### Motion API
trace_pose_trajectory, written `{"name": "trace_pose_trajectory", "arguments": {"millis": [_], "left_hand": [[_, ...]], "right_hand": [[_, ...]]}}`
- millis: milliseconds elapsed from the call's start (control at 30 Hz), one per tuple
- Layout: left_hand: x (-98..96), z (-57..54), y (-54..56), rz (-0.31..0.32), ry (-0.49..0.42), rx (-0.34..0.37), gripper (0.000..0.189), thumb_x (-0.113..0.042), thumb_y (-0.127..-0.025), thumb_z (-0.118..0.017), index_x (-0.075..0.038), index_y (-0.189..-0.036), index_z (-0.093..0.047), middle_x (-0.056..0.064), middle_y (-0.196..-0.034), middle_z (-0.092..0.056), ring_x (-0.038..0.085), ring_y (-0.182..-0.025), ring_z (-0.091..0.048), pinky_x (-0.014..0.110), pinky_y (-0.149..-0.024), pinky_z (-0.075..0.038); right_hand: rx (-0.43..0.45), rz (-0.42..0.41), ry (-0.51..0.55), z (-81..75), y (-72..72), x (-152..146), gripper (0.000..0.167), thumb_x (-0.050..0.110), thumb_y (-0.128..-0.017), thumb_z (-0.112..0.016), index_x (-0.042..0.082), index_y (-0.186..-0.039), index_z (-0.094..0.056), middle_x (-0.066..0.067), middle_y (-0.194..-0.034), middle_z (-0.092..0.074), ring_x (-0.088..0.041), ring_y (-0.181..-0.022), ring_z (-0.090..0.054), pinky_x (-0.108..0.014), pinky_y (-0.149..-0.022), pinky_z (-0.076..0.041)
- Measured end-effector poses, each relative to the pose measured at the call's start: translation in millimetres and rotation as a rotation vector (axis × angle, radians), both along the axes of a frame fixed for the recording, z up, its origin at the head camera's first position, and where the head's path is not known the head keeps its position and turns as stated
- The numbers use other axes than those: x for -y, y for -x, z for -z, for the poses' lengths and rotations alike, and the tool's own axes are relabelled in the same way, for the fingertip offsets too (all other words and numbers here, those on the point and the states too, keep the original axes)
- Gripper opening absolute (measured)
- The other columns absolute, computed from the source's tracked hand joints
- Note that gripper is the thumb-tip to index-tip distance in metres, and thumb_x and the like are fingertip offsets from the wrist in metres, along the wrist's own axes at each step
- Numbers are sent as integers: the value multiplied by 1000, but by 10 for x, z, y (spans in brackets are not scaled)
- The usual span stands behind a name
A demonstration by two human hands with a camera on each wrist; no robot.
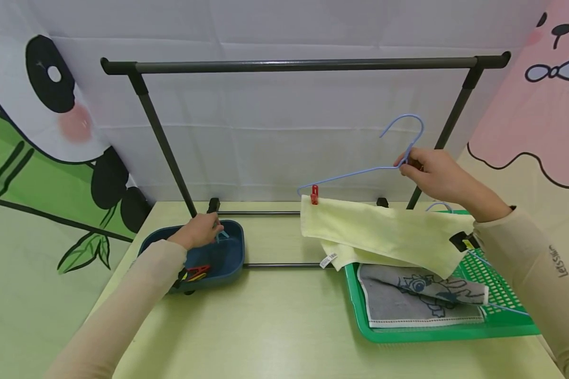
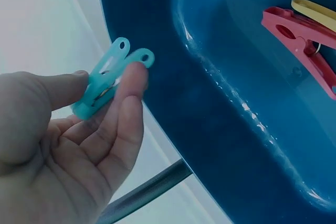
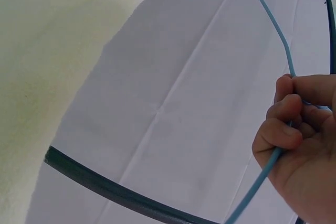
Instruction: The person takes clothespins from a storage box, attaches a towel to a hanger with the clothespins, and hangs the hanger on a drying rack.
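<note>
My left hand (image 1: 199, 232) pinches a turquoise clothespin (image 2: 107, 80) between thumb and fingers, over the rim of a dark blue basin (image 1: 234, 255). Inside the basin lie other clothespins, among them a red clothespin (image 2: 302, 43). At the right, my right hand (image 1: 438, 172) grips a blue wire hanger (image 1: 353, 173) just below its hook. A pale yellow towel (image 1: 379, 229) hangs from the hanger, folded over on itself. A red clothespin (image 1: 315, 195) fastens its left end, and a black clip (image 1: 460, 241) is on its right end, partly behind my sleeve.
A dark metal rack (image 1: 303, 66) spans the back of the pale table (image 1: 275, 326). Below the yellow towel, a green basket (image 1: 422, 337) holds a grey patterned towel (image 1: 417, 310) and another blue hanger (image 1: 507, 309).
</note>
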State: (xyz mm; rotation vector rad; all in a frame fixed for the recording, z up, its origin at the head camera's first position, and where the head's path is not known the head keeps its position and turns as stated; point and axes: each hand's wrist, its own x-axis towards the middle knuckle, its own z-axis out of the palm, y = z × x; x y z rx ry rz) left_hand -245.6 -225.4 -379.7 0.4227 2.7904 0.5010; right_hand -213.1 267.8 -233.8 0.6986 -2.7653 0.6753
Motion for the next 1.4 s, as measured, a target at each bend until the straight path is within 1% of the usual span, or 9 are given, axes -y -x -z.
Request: {"name": "trace_pose_trajectory", "arguments": {"millis": [167, 367, 633, 900, 1000, 1100, 1233, 1333, 1400], "left_hand": [[9, 7, -2, 31, -15, -24, 20, -13, -101, -45, 4, -112, -49, 9, -80, -63, 15, -61, -61, 36, -61, -48], [18, 14, -8, 80, 5, -67, 8, -9, -97, -53, -3, -101, -58, 10, -86, -63, 15, -63, -61, 35, -60, -47], [18, 19, -7, 57, 18, -121, 12, -3, -86, -67, -5, -93, -57, 10, -89, -62, 24, -76, -58, 41, -70, -47], [-34, -4, -7, 33, -23, -169, 24, -1, -79, -74, -9, -85, -52, 17, -101, -63, 31, -88, -59, 45, -74, -48], [-70, -48, -25, 32, -39, -171, 23, -3, -83, -72, -8, -89, -50, 19, -104, -61, 33, -89, -59, 45, -73, -47], [-112, -100, -52, 35, -50, -178, 21, -6, -87, -68, -4, -103, -54, 21, -109, -60, 36, -96, -59, 47, -78, -48], [-187, -153, -79, 58, -40, -213, 33, -8, -91, -64, 2, -121, -55, 23, -116, -58, 38, -104, -56, 48, -85, -47], [-262, -198, -107, 76, -29, -245, 35, -10, -92, -62, 5, -123, -55, 23, -117, -58, 36, -103, -57, 47, -86, -47], [-319, -235, -141, 84, -41, -244, 36, -13, -93, -61, 5, -124, -55, 22, -117, -58, 35, -102, -57, 46, -85, -47]], "right_hand": [[3, 3, 6, 1, 2, 1, 21, 16, -100, -48, 3, -105, -64, -4, -70, -54, -16, -50, -33, -29, -50, -30], [11, -3, 18, 4, 11, -9, 21, 16, -100, -49, 3, -107, -63, -1, -76, -57, -15, -53, -34, -28, -51, -30], [-2, -8, 23, 16, 20, -13, 19, 13, -99, -50, 3, -105, -64, -2, -76, -57, -16, -54, -36, -28, -52, -30], [9, 2, 28, 25, 23, -19, 19, 14, -99, -50, 3, -106, -64, -2, -74, -56, -15, -53, -35, -28, -51, -30], [15, 2, 27, 30, 24, -25, 20, 15, -99, -50, 3, -106, -64, -2, -73, -56, -16, -53, -35, -28, -51, -30], [18, 10, 19, 23, 9, -22, 20, 16, -99, -50, 3, -106, -64, -4, -70, -53, -17, -52, -34, -29, -50, -30], [24, 11, 23, 7, -17, -21, 21, 16, -99, -50, 3, -107, -64, -5, -67, -50, -17, -51, -33, -29, -50, -29], [28, 7, 30, -7, -40, -26, 21, 16, -100, -49, 2, -107, -63, -4, -71, -53, -17, -53, -33, -29, -51, -29], [29, 12, 29, -11, -60, -29, 21, 17, -100, -49, 3, -106, -63, -4, -76, -57, -17, -55, -35, -29, -52, -29]]}}
